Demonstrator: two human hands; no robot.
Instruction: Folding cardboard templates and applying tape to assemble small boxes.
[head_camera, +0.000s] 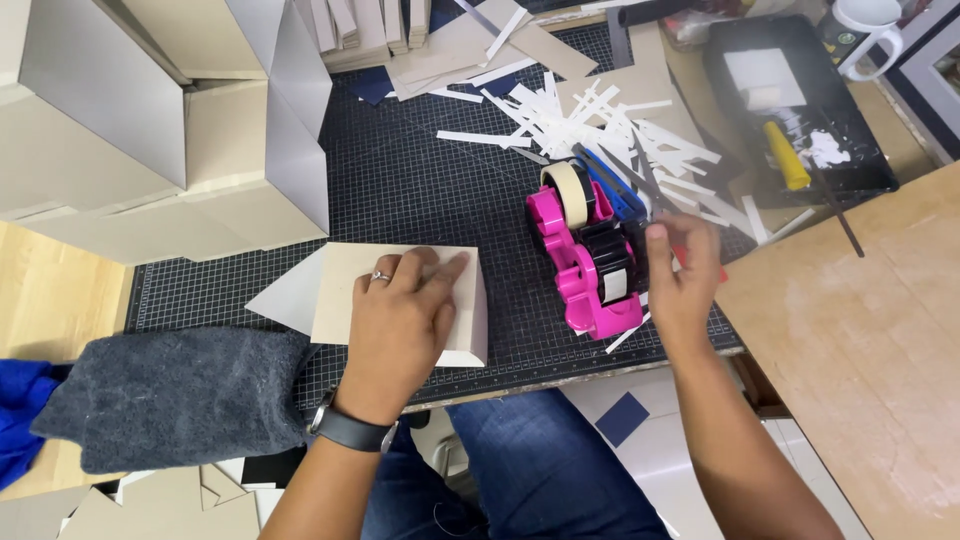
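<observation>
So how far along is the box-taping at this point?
Done: finished grey boxes are stacked at the back left, and cut white strips litter the mat. In hand: the left hand presses flat on a folded cardboard box while the right hand reaches the pink tape dispenser. Left: no tape visible on this box yet.

Left hand (405, 315) flat on grey card box (400, 300), right hand (680, 275) touching pink tape dispenser (585, 260), black cutting mat (420, 190)

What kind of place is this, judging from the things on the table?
Probably a craft or box-making workbench: a gridded cutting mat covers the table, grey cardboard boxes are stacked at one side, and a pink tape dispenser sits beside cut paper strips.
</observation>
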